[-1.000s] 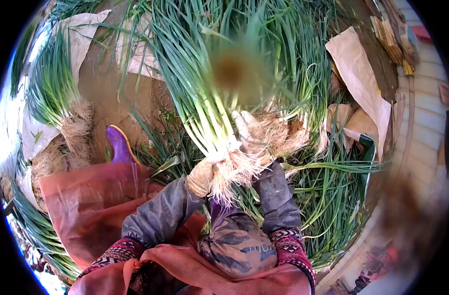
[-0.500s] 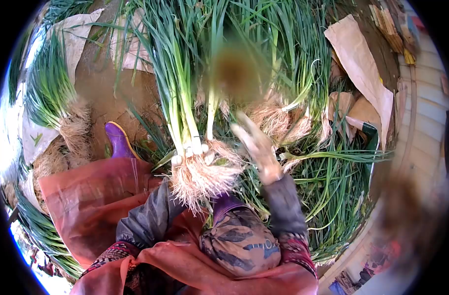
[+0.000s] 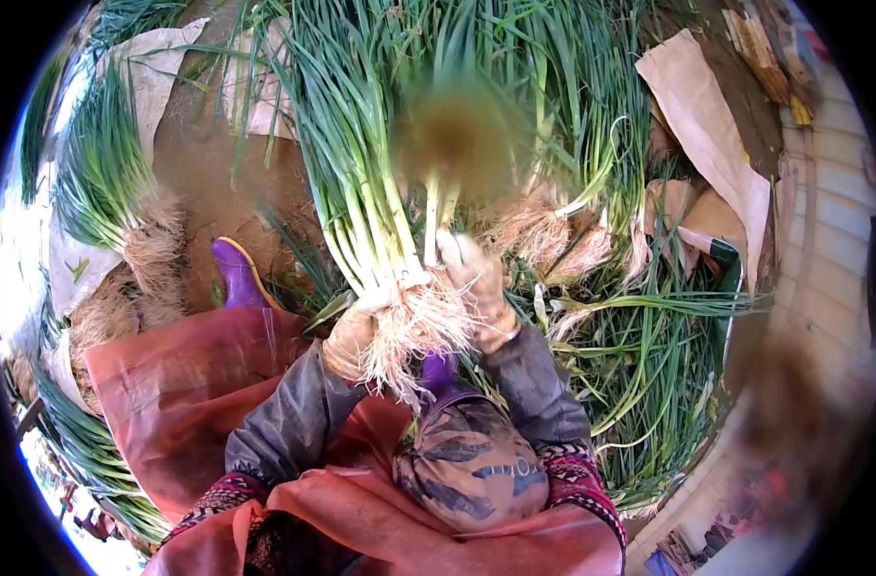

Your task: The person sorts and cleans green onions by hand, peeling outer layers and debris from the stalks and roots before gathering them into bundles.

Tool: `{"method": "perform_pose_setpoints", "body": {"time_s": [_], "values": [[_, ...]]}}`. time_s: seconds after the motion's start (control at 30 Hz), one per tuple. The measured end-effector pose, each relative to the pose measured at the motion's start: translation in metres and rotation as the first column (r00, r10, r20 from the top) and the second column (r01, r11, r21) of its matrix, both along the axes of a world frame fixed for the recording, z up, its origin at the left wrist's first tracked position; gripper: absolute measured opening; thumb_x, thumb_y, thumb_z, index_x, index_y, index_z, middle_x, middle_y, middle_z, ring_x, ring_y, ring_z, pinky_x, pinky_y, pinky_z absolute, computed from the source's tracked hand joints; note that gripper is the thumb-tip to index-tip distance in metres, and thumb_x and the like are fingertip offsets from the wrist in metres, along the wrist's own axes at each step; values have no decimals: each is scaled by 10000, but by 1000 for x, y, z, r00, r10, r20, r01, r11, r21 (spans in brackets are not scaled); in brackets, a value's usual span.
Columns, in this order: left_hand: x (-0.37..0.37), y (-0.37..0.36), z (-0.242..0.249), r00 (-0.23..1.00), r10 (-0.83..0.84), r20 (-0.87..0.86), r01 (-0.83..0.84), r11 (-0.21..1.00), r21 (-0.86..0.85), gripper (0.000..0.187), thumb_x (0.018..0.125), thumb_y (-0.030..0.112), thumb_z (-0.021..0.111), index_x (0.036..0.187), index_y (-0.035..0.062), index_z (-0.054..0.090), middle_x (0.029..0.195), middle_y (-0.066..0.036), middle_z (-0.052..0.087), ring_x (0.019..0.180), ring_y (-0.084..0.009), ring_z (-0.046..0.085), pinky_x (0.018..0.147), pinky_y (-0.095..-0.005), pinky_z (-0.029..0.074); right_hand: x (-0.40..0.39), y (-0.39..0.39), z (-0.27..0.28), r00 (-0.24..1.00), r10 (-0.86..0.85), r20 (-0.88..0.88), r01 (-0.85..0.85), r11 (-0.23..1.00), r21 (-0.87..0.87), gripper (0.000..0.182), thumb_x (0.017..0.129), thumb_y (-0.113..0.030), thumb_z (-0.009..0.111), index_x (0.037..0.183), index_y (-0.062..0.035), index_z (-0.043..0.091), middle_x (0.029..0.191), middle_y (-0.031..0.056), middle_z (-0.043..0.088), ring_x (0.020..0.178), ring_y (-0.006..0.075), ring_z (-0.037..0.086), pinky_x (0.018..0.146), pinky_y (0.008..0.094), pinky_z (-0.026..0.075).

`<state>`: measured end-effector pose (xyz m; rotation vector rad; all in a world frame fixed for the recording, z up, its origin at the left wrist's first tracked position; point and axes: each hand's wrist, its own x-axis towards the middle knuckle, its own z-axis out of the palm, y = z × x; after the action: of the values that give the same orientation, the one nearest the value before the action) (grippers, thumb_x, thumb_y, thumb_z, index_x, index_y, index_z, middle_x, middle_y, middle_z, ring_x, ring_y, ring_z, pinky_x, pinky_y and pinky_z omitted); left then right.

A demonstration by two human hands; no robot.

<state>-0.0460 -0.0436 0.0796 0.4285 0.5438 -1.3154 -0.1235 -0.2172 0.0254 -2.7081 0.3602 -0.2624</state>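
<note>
A bunch of green onions (image 3: 373,230) stands before me, its leaves pointing away and a tangle of pale roots (image 3: 409,331) towards me. My left hand (image 3: 352,336), in a light work glove, is closed around the bunch at its white base, partly covered by roots. On the other side, my gloved right hand (image 3: 476,288) has its fingers curled against the green onion stalks at the bunch's right edge. Roots hide part of its grip. A dark blur in the view covers the leaves just beyond that hand.
More green onions with brown roots (image 3: 534,235) lie beyond my right hand. Loose leaves (image 3: 639,374) cover the ground at right. Another bunch (image 3: 97,182) lies at left beside a purple boot (image 3: 241,274). Torn brown paper (image 3: 702,120) sits at far right. A red apron (image 3: 189,384) covers my lap.
My right hand, outstretched and blurred before, has moved left to the stalks and curled its fingers. The bunch has shifted slightly right, and my left hand has come into view at its base.
</note>
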Motion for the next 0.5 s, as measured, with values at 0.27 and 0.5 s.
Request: {"method": "perform_pose_setpoints", "body": {"time_s": [0.27,0.5], "values": [[-13,0,-14,997,-69,17,69,998,12,572,831,276,617,1298,-27,483,1167,-155,602,1059,-281,597,970,-420,469,20,-28,8,858,-331,-393,509,436,742,492,948,-430,513,1198,-7,543,922,125,638,838,192,616,700,310,504],[-8,2,-21,984,-133,121,121,987,105,536,850,214,584,1300,-54,471,1157,-171,604,1027,-270,618,946,-384,487,41,3,-21,826,-498,-264,523,501,690,496,990,-462,408,1136,-29,601,766,231,643,732,393,630,636,465,470]]}}
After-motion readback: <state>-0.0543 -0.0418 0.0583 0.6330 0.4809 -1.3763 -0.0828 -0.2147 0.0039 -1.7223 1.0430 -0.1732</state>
